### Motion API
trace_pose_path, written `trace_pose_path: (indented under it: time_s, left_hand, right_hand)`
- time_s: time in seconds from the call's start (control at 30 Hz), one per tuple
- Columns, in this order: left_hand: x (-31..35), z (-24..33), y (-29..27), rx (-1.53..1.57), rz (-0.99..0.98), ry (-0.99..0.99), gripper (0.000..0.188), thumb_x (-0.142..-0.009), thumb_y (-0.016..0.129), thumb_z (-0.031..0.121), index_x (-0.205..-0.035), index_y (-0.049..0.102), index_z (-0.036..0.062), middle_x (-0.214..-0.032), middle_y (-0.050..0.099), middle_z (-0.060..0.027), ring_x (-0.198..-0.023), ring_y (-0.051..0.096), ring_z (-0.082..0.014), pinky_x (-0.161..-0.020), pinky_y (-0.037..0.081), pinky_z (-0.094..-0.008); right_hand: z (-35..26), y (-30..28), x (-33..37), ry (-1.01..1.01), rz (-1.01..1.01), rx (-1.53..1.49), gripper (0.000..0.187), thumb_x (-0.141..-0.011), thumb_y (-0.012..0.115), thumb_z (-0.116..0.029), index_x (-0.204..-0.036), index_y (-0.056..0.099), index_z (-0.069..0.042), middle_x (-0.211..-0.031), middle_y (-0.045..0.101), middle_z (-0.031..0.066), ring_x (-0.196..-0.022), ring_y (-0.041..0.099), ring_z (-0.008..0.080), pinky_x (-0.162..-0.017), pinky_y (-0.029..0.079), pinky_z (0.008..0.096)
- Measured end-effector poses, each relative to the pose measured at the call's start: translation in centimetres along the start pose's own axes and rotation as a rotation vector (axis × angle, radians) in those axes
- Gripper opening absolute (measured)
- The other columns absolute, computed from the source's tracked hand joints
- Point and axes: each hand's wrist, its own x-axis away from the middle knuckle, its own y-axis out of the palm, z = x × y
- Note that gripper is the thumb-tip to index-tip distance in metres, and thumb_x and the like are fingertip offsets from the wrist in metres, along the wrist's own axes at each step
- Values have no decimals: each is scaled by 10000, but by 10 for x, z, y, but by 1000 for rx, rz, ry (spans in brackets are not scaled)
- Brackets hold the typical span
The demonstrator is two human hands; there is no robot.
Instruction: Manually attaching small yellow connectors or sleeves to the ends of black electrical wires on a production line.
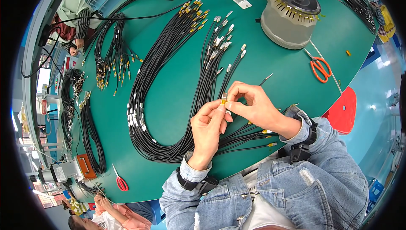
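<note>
Together, both hands (pixel 230 111) pinch a small yellow connector (pixel 223 101) between their fingertips.

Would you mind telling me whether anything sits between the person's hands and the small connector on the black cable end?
Nothing visible does: the left hand and right hand both pinch the small gold and silver connector directly, above the bundle of black cables.

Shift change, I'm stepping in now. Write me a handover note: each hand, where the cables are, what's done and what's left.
Left hand: fingertips pinch a small gold connector on a black cable end.
Right hand: grips the same connector from the other side.
Black cable bundle loops across the green table; some ends carry gold connectors, others silver ones.
Orange scissors lie right.
Done and left: counts cannot be told.
</note>
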Motion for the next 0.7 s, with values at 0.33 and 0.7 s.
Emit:
trace_pose_path:
  time_s: [0.33,0.7]
  left_hand:
    - [0,-1,0,18,-4,-14,173,-888,502,80,-1020,561,-14,-680,589,-51,-469,420,-21,-411,294,-160]
    - [1,-2,0,29,7,-12,163,-883,499,79,-1019,539,-2,-694,594,-56,-470,431,-27,-407,287,-157]
  right_hand:
    - [0,1,0,19,29,13,107,-813,590,-71,-752,518,-21,-818,509,18,-763,479,91,-715,397,261]
    - [0,3,0,57,65,7,110,-813,593,-70,-749,518,-22,-800,515,12,-751,480,79,-694,397,250]
